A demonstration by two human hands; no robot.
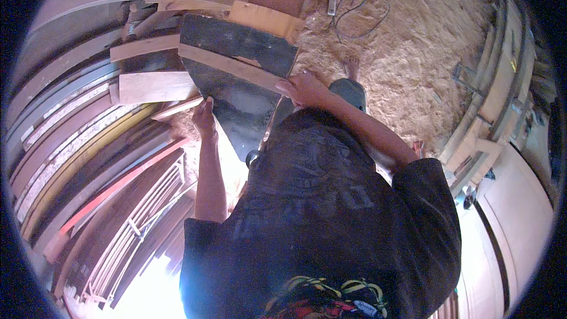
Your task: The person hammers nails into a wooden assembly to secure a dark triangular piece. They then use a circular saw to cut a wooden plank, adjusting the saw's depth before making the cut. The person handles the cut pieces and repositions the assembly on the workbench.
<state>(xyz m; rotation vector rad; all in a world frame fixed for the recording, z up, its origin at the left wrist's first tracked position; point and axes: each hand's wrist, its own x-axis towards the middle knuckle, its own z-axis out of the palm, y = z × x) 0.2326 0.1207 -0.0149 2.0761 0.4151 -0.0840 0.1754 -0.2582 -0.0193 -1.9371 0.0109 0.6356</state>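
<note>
A dark, scuffed black board [239, 112] lies tilted in front of my body, and a long pale wooden strip [230, 66] runs across it. My right hand [306, 90] is closed around the right end of the strip, its thumb along the near side. At the board's left edge, my left hand [205, 119] is closed with its fingertips against the rim; its fingers are partly hidden. Beyond the strip the black surface continues up to an orange-brown wood block [266, 20].
Long planks and boards [77, 153] are stacked along the left, with short wood pieces [155, 87] near the black board. Sawdust [407, 53] covers the floor at the far right, where a dark cable [369, 20] lies coiled. Timber frames [490, 94] line the right side.
</note>
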